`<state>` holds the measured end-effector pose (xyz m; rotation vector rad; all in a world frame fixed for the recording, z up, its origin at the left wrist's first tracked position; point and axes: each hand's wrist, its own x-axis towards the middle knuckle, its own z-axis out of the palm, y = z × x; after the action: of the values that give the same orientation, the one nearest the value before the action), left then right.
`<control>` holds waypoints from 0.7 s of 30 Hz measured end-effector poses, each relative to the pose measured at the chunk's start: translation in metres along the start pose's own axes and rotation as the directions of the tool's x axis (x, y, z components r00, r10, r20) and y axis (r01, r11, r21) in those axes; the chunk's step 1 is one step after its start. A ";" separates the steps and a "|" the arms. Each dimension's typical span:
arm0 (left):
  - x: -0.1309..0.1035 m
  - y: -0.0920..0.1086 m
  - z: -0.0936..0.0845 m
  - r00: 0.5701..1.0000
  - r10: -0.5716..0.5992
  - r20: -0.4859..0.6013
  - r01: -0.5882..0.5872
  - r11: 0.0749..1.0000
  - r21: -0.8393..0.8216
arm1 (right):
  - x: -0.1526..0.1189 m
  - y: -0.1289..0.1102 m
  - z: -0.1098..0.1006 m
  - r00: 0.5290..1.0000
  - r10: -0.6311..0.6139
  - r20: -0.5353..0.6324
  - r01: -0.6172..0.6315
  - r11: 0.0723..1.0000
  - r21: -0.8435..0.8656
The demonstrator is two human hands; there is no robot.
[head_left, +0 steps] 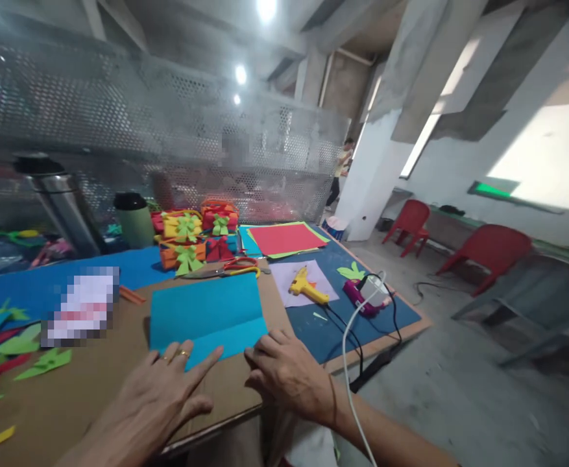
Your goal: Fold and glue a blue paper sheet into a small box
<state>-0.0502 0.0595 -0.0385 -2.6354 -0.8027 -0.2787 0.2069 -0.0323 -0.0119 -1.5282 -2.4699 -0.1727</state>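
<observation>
Head view: spread left hand point(170, 383) touches blue paper point(206, 311).

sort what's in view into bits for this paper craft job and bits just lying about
Likely the job: blue sheet, left hand and right hand at it; scissors, glue gun, red sheet
Apparently lying about: steel flask, green bottle

At lower left, gold-coloured rings point(183, 353) circle fingers of my left hand point(167, 379). Right of bottom centre, a thin dark band point(333, 402) rings my right wrist point(326, 399); my forearms are bare.
</observation>
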 end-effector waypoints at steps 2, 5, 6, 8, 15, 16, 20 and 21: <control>0.000 -0.001 0.004 0.999 0.004 -0.049 -0.003 1.000 0.017 | -0.011 0.008 -0.005 0.998 0.053 -0.017 -0.054 0.998 -0.041; 0.003 0.000 0.006 0.997 0.011 -0.072 -0.006 0.997 0.075 | -0.019 0.016 -0.013 0.991 0.105 -0.083 -0.116 0.985 -0.129; 0.004 0.001 0.004 0.998 0.023 -0.064 -0.018 0.996 0.086 | -0.018 0.016 -0.014 0.986 0.113 -0.124 -0.131 0.980 -0.150; 0.005 0.004 -0.008 0.999 0.022 -0.034 -0.018 0.996 0.089 | -0.013 0.011 -0.017 0.974 0.094 -0.207 -0.126 0.981 -0.147; 0.015 0.013 -0.062 0.974 0.021 0.224 -0.019 1.000 -0.012 | 0.009 -0.005 0.005 0.976 -0.140 -0.165 0.146 0.989 0.028; 0.016 0.014 -0.065 0.972 0.001 0.236 0.003 1.000 -0.019 | 0.009 -0.003 0.010 0.973 -0.150 -0.172 0.157 0.987 0.024; 0.024 0.030 -0.068 0.959 -0.027 0.281 0.031 0.999 -0.011 | 0.005 0.004 0.016 0.963 -0.187 -0.193 0.190 0.982 -0.002; 0.027 0.037 -0.069 0.960 -0.020 0.278 0.024 1.000 -0.011 | 0.004 0.005 0.016 0.965 -0.188 -0.185 0.189 0.982 -0.011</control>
<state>-0.0127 0.0167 0.0212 -2.7163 -0.9201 0.0847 0.2072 -0.0230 -0.0266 -1.2120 -2.4593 -0.3235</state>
